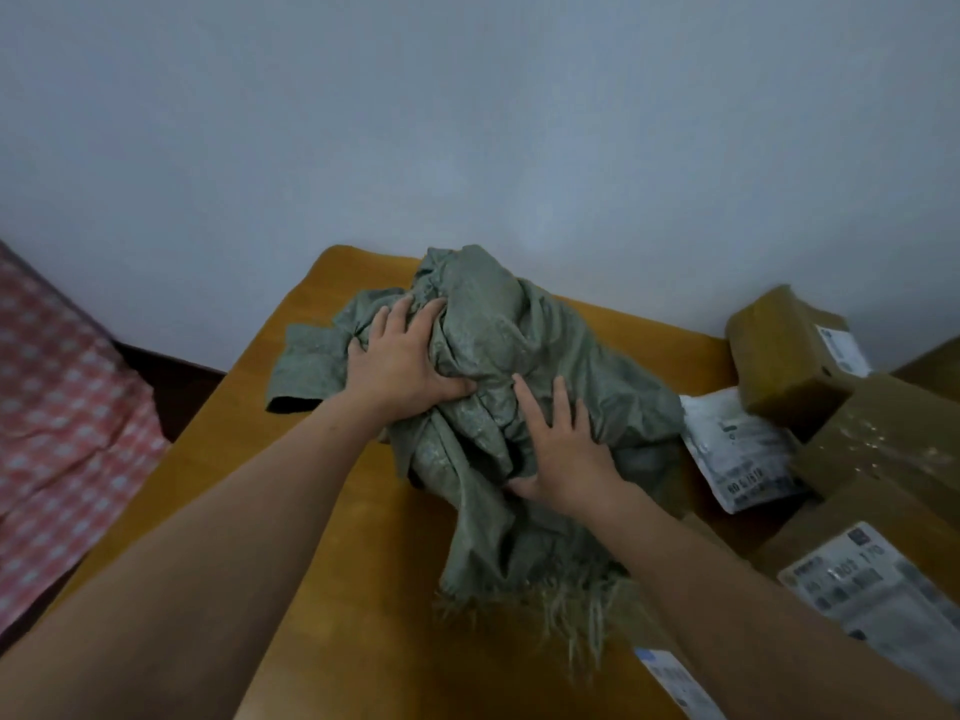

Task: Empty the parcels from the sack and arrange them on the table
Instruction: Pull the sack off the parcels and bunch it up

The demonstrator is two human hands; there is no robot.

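The crumpled grey-green woven sack point(498, 387) at frame centre is pressed by both hands, left hand point(402, 358) and right hand point(563, 452), fingers spread apart; any remaining parcels should be felt for next.

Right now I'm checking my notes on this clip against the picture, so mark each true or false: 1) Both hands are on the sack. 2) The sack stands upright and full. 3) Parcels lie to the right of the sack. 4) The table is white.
1) True: the left hand and right hand both press on the green sack.
2) False: it lies crumpled and slack on the table.
3) True: a brown box and a white mailer bag sit there, among others.
4) False: the table is yellow-brown.
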